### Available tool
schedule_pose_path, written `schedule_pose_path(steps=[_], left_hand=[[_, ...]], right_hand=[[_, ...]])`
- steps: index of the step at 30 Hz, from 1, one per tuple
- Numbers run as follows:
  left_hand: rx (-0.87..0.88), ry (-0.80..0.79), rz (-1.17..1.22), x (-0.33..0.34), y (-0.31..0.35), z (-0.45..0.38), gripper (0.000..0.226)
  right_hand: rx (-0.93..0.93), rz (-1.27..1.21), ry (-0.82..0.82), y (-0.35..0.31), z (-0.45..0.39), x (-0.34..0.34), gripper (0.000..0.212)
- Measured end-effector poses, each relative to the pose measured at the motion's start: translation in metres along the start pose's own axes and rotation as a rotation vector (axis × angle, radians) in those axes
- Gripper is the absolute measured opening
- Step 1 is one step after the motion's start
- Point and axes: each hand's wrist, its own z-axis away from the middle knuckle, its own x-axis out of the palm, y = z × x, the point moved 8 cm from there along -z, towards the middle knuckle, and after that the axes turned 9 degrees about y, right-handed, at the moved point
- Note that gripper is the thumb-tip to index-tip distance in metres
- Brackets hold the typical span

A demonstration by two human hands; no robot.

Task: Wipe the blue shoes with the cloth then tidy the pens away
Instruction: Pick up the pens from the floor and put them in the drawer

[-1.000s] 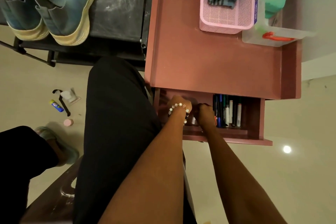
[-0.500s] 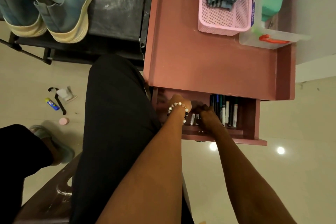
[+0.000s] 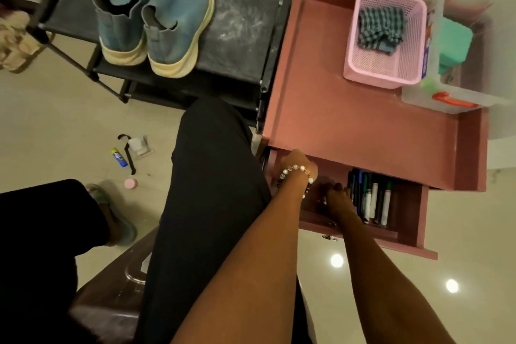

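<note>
Two blue shoes [image 3: 150,14] with cream soles stand side by side on a black rack [image 3: 240,36]. The checked cloth [image 3: 381,29] lies in a pink basket [image 3: 363,70] on the pink desk [image 3: 349,120]. A row of pens [image 3: 371,198] lies in the open drawer [image 3: 413,220]. My left hand [image 3: 297,165], with a bead bracelet at the wrist, reaches into the drawer's left end, and the desk top hides its fingers. My right hand [image 3: 335,198] sits in the drawer just left of the pen row. Its fingers are curled down over a small shiny pen.
A clear box [image 3: 435,98] with a red handle and a green item [image 3: 455,45] stand right of the basket. Small items lie on the floor: a blue tube [image 3: 119,157], a pink cap [image 3: 130,183]. My black-clad legs [image 3: 212,190] fill the space left of the desk.
The view has swung, so more of the rack and both shoes show. Both hands stay in the drawer, and the right hand has edged slightly toward the pen row.
</note>
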Motion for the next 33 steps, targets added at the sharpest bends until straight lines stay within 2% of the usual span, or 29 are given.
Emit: schedule_pose_path(steps=[3,6,7,9,12,15,19,23,27,33], left_hand=[[0.031,-0.018,-0.010,-0.013,0.005,0.003,0.027],[0.112,-0.127,-0.027,-0.028,0.024,0.016,0.025],[0.134,-0.153,0.025,-0.036,0.030,0.022,0.023],[0.162,-0.190,0.295,-0.069,0.043,0.038,0.019],[0.294,-0.082,0.692,-0.161,0.047,0.063,0.018],[0.325,0.149,0.842,-0.263,-0.002,0.069,0.022],[0.194,0.348,0.928,-0.346,-0.091,0.060,0.020],[0.054,0.483,0.979,-0.390,-0.170,0.046,0.021],[-0.115,0.582,0.959,-0.405,-0.248,0.019,0.022],[-0.402,0.607,0.965,-0.396,-0.348,-0.038,0.019]], right_hand=[[0.067,-0.125,0.097,-0.001,0.008,-0.015,0.050],[0.090,-0.394,0.216,-0.021,0.025,-0.052,0.036],[0.084,-0.495,0.253,-0.030,0.034,-0.067,0.030],[0.031,-0.658,0.326,-0.058,0.055,-0.111,0.018],[-0.157,-0.907,0.393,-0.117,0.088,-0.187,0.013],[-0.303,-1.075,0.437,-0.187,0.112,-0.254,0.013],[-0.450,-1.012,0.502,-0.279,0.120,-0.305,0.011],[-0.557,-0.884,0.405,-0.386,0.119,-0.305,0.012],[-0.624,-0.757,0.247,-0.477,0.102,-0.259,0.014],[-0.539,-0.538,-0.056,-0.550,0.043,-0.141,0.012]])
